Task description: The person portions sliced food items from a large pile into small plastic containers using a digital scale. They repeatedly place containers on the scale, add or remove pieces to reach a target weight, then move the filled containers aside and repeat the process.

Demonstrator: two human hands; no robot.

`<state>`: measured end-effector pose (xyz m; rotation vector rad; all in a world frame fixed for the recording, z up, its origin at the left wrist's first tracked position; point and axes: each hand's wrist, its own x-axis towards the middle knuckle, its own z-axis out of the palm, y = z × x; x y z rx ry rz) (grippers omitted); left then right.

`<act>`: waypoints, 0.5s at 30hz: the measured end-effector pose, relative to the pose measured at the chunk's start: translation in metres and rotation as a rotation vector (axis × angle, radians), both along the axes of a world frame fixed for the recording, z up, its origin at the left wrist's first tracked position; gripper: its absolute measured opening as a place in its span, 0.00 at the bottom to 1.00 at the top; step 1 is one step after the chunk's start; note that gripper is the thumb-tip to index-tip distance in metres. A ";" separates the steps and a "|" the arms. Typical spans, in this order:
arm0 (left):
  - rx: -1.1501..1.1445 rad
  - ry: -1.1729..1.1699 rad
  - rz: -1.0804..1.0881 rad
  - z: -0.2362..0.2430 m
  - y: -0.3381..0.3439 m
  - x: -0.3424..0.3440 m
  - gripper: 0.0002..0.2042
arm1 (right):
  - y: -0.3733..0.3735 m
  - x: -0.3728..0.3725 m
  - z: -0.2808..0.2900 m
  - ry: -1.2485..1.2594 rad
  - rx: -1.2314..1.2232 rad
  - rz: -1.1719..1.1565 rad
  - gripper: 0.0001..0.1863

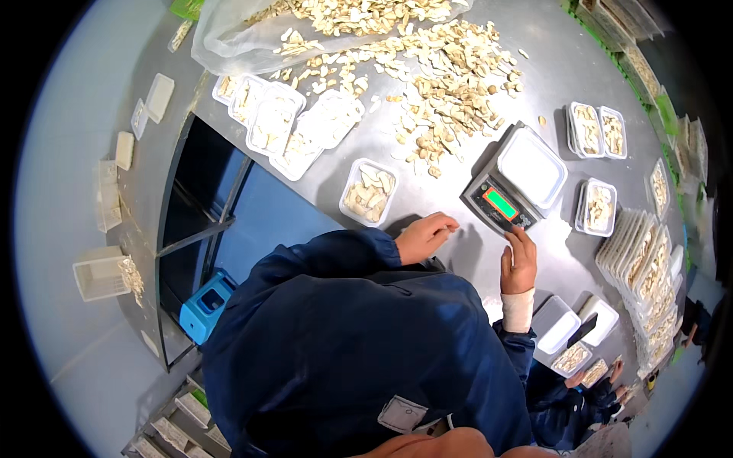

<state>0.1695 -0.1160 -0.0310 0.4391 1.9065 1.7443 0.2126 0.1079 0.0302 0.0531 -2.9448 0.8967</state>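
Observation:
A digital scale (496, 200) with a lit green display stands on the metal table in front of me. On top of it is a white rectangular pan or tray (532, 169) with nothing in it. The fingers of my right hand (520, 263) reach out to the scale's button panel, fingertips at its near edge. To the left, my left hand (424, 239) hovers by the table's near edge, fingers loosely stretched, holding nothing. Just beyond it sits a white plastic tray (369, 192) of pale slices, which look like mushroom.
Loose slices (450, 91) are heaped behind the scale, beside a clear plastic bag (229, 38). Filled trays (275, 118) overlap at left; others (595, 130) stand at right, near a tall stack (641, 259). Another person's hands (615, 372) are at lower right.

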 end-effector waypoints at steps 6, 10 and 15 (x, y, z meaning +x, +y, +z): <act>0.016 -0.031 0.036 0.006 -0.021 0.004 0.09 | -0.049 -0.007 0.100 -0.047 -0.417 0.150 0.14; 0.068 -0.037 0.016 0.002 -0.023 0.009 0.10 | -0.086 -0.007 0.190 0.083 -0.981 0.941 0.13; -0.113 0.356 -0.065 0.018 -0.005 -0.025 0.08 | -0.120 0.030 0.206 0.231 -1.315 0.974 0.13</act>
